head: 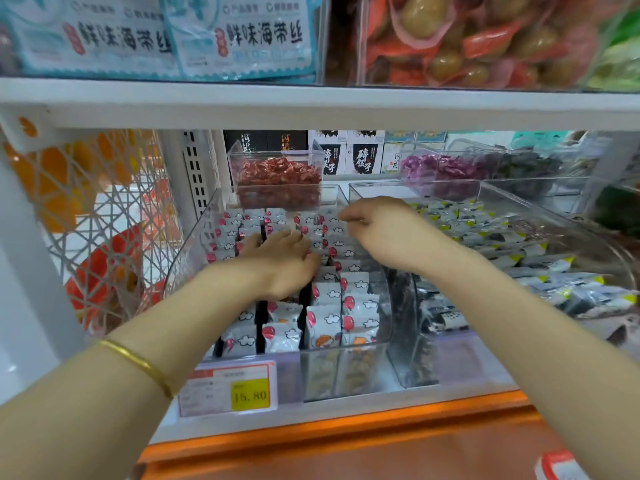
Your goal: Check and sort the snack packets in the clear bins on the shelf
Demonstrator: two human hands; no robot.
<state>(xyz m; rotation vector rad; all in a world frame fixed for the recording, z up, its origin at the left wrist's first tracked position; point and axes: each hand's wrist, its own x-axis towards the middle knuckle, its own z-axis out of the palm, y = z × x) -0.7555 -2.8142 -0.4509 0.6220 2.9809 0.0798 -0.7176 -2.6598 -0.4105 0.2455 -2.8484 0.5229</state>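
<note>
Inside the left clear bin (pixel 289 375), your left hand (pixel 280 261) lies flat and open on the balloon-print packets (pixel 325 323). Your right hand (pixel 381 230) curls over the back rows, its grip unclear. Press lightly and check one row at a time.

I read 鲜味海带丝 on two blue packets (pixel 263 36) on the upper shelf (pixel 311 98). The price tag (pixel 207 389) shows 15.80 on its yellow patch (pixel 250 394). The rear boxes (pixel 363 159) read 碎银子.
</note>
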